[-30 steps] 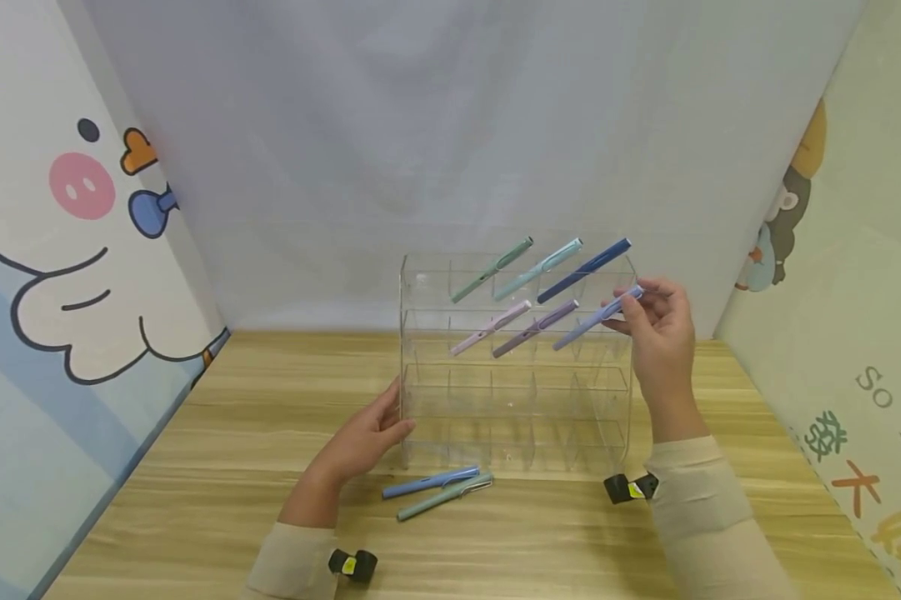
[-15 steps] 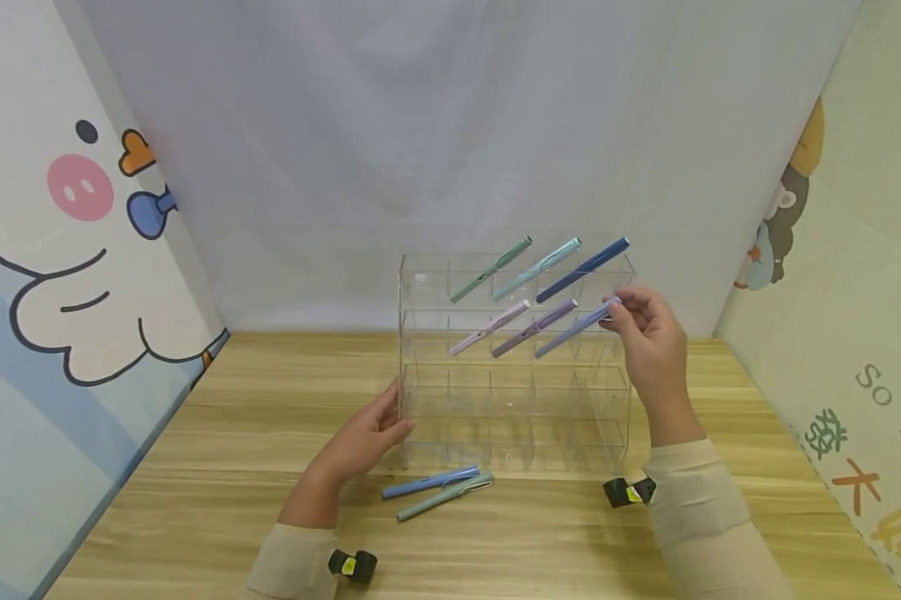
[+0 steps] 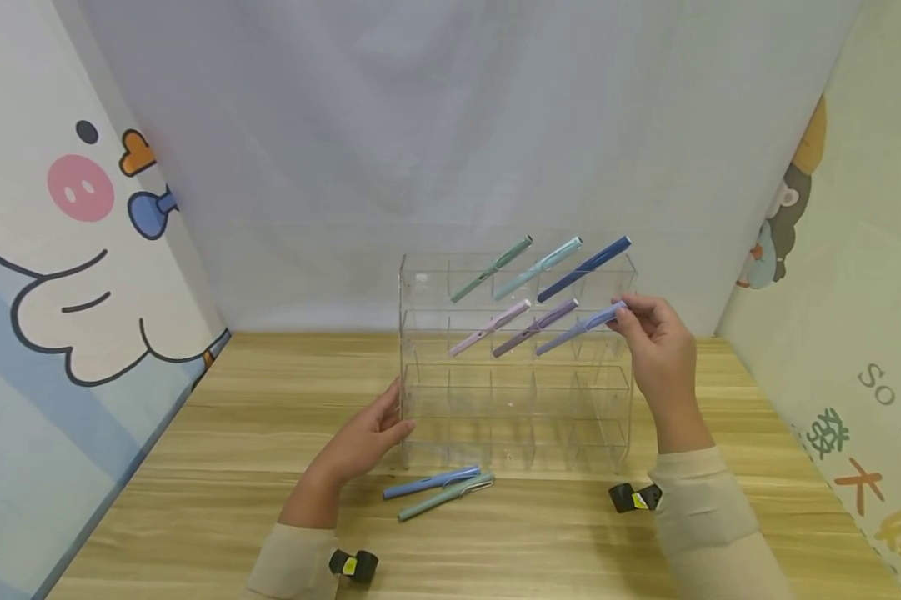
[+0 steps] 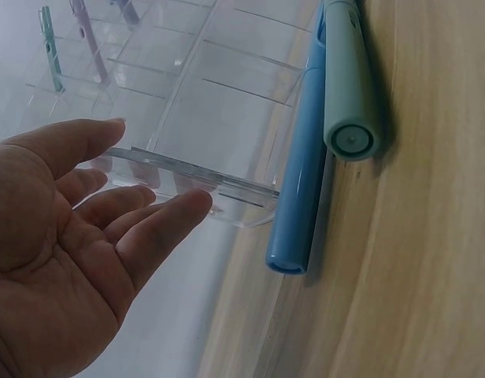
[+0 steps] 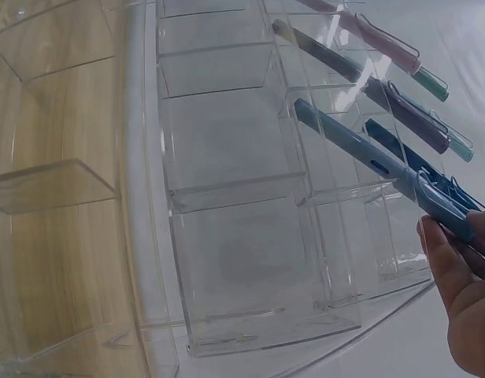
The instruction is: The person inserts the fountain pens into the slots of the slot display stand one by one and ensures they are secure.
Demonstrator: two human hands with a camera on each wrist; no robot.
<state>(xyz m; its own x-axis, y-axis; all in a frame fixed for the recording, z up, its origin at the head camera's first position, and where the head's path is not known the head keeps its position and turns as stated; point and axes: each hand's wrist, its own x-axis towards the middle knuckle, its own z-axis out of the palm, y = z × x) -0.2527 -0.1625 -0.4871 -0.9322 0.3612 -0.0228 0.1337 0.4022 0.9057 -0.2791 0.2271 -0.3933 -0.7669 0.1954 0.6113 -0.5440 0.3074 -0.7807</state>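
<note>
A clear acrylic rack (image 3: 510, 403) with stepped compartments stands on the table. My right hand (image 3: 661, 361) pinches the upper end of a light blue clip pen (image 3: 579, 328) between thumb and fingers. This pen leans in the second tier, right of a purple pen (image 3: 536, 328) and a pink pen (image 3: 491, 327). In the top tier lean a green pen (image 3: 493, 268), a pale turquoise pen (image 3: 538, 267) and a dark blue pen (image 3: 583, 269). Beside the rack's left side, my left hand (image 4: 85, 244) has loosely extended fingers at the panel edge; firm contact is unclear.
Lying on the table before the rack are a blue pen (image 3: 429, 482) and a sage green pen (image 3: 444, 497), side by side. The rack's lower tiers show no pens. A pale curtain (image 3: 450, 150) hangs behind, with printed panels on both sides.
My right hand has brought the light blue pen left and down into the second tier, then shifted slightly right, still pinching its end. The left hand stays put.
</note>
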